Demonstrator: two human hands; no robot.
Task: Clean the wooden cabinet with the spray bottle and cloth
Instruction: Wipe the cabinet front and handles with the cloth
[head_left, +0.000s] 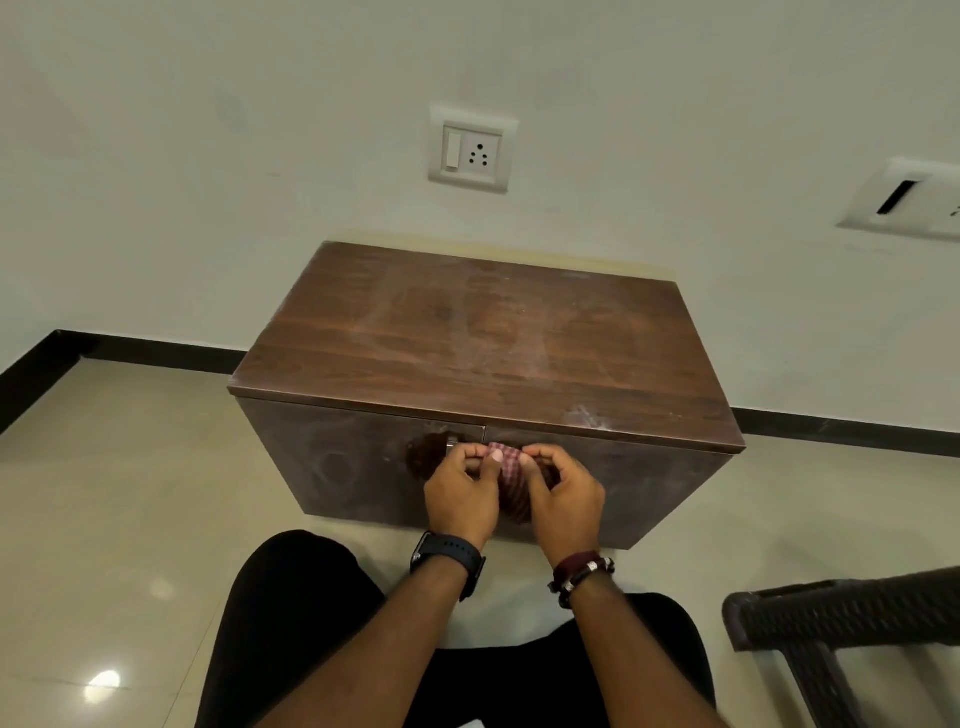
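Both hands (511, 493) pinch cloth (511, 480) against cabinet (483, 353).

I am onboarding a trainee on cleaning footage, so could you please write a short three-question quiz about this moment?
1. True or false: the checked cloth is held by both the left hand and the right hand.
2. Where are the hands working? A) on the top of the wooden cabinet B) at its front, by the metal handle C) at the wall socket
3. Fill in: the left wrist wears a black ____.

Key: 1 true; 2 B; 3 smartwatch. The spray bottle is not in view.
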